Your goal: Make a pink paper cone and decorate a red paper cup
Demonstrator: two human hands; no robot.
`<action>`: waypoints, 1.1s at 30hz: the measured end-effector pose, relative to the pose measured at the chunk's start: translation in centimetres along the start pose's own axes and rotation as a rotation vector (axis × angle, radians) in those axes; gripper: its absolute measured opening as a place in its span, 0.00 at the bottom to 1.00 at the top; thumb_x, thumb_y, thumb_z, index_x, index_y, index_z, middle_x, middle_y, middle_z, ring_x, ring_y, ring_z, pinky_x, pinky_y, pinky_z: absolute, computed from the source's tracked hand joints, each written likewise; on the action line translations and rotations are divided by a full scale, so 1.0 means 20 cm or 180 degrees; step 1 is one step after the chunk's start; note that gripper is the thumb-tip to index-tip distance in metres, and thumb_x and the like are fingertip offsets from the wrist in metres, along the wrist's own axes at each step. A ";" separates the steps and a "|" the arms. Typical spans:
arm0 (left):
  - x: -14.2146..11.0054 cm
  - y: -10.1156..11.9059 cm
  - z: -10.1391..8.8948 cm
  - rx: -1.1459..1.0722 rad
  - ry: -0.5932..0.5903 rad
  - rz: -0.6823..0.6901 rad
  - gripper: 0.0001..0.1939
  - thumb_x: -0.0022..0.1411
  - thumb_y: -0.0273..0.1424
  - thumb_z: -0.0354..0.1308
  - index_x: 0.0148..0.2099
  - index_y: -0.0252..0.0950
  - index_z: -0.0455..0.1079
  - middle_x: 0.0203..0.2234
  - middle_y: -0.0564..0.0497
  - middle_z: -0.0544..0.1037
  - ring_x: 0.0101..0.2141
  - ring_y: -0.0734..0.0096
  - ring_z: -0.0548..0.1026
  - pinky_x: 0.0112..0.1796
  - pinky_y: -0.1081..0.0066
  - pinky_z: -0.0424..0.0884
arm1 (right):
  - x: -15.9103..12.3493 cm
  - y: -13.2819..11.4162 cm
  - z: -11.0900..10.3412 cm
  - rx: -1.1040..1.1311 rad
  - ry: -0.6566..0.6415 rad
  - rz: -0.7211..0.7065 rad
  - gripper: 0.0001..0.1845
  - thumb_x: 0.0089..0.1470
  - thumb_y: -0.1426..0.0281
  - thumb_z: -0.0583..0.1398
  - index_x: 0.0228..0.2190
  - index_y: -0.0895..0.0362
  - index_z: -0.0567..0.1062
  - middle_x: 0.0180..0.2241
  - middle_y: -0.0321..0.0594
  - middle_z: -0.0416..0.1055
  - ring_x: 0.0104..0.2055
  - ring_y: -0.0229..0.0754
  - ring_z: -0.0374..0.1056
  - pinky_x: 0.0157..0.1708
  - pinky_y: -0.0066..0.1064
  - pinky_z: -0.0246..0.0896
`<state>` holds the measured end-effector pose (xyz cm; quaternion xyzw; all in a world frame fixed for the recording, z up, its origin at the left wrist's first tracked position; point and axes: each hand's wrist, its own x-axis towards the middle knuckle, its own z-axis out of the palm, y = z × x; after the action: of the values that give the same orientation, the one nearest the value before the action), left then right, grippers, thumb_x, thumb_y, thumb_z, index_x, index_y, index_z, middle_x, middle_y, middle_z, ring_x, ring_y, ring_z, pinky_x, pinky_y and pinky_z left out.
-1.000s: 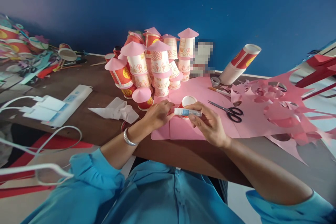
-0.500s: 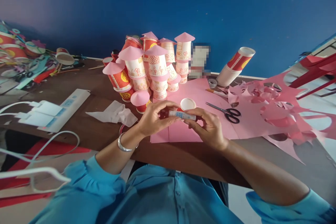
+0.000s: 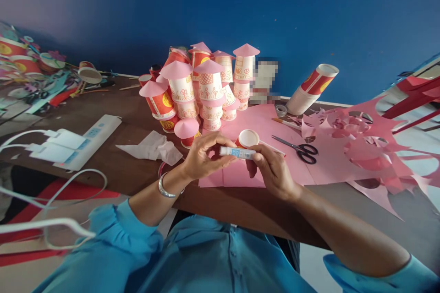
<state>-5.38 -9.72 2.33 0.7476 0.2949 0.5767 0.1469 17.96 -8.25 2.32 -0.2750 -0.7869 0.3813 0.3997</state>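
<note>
A small white glue stick (image 3: 236, 152) with a blue label lies level between my two hands. My left hand (image 3: 206, 155) pinches its left end between thumb and fingers, and my right hand (image 3: 272, 170) grips the right end. Just behind it a red paper cup (image 3: 249, 138) stands with its white rim up on the pink paper (image 3: 237, 176). Partly hidden behind my right hand is a thin white stick or pen (image 3: 275, 148) with a red tip. Black-handled scissors (image 3: 302, 150) lie right of it.
Several paper-cup towers with pink cone roofs (image 3: 211, 84) stand at the back. A leaning cup stack (image 3: 314, 89) and cut pink scraps (image 3: 364, 142) are on the right. Crumpled tissue (image 3: 153, 146) and a power strip (image 3: 92, 142) with cables lie left; craft clutter (image 3: 41, 82) sits beyond.
My right fingers have shifted along the glue stick, and more of its label shows. The thin white stick has come into sight beside the cup. The whole view has moved slightly.
</note>
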 end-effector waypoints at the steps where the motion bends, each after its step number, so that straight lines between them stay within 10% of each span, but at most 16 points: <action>1: 0.00 0.00 0.00 0.0059 -0.0008 0.0042 0.08 0.66 0.30 0.74 0.45 0.39 0.78 0.30 0.54 0.84 0.27 0.76 0.77 0.29 0.75 0.73 | 0.00 0.00 0.00 0.0112 -0.0117 0.0143 0.32 0.81 0.48 0.49 0.30 0.53 0.73 0.21 0.33 0.74 0.21 0.37 0.69 0.27 0.29 0.66; 11: 0.00 0.00 0.00 -0.0153 0.0065 -0.0067 0.07 0.67 0.30 0.74 0.43 0.39 0.78 0.30 0.53 0.84 0.27 0.76 0.78 0.30 0.75 0.74 | 0.01 0.04 -0.02 -0.0672 0.0071 -0.0445 0.28 0.76 0.41 0.54 0.42 0.52 0.75 0.27 0.36 0.77 0.25 0.40 0.69 0.28 0.33 0.61; 16: 0.00 0.00 0.00 -0.0078 0.0005 -0.0069 0.08 0.65 0.29 0.74 0.44 0.39 0.78 0.30 0.53 0.84 0.27 0.76 0.78 0.29 0.75 0.74 | 0.00 0.03 -0.01 0.0108 -0.0558 0.0205 0.33 0.81 0.45 0.44 0.33 0.52 0.70 0.20 0.33 0.72 0.22 0.39 0.69 0.29 0.31 0.64; 22: 0.00 0.00 0.01 -0.0100 0.0071 -0.0230 0.06 0.67 0.31 0.73 0.42 0.38 0.78 0.30 0.52 0.85 0.26 0.75 0.78 0.29 0.74 0.75 | 0.00 0.04 -0.01 -0.0530 0.0022 -0.0012 0.30 0.74 0.38 0.55 0.43 0.53 0.74 0.26 0.35 0.75 0.25 0.40 0.67 0.28 0.32 0.61; 27: -0.01 -0.01 0.01 -0.0099 0.0045 -0.0222 0.06 0.67 0.30 0.73 0.42 0.38 0.78 0.29 0.52 0.84 0.27 0.75 0.77 0.29 0.74 0.74 | 0.00 0.03 0.00 0.0001 -0.0408 0.0288 0.32 0.78 0.41 0.48 0.32 0.51 0.69 0.22 0.34 0.72 0.23 0.38 0.67 0.27 0.31 0.62; 33: -0.01 -0.03 0.01 -0.0211 0.0059 -0.0211 0.07 0.67 0.31 0.74 0.43 0.38 0.79 0.30 0.52 0.84 0.26 0.76 0.76 0.28 0.75 0.72 | 0.00 0.03 0.00 0.0046 -0.0127 0.0228 0.29 0.73 0.40 0.58 0.49 0.54 0.77 0.26 0.33 0.74 0.24 0.38 0.70 0.25 0.30 0.65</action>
<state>-5.29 -9.39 1.75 0.7267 0.3017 0.5878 0.1879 18.02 -7.81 1.83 -0.2924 -0.7816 0.4064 0.3721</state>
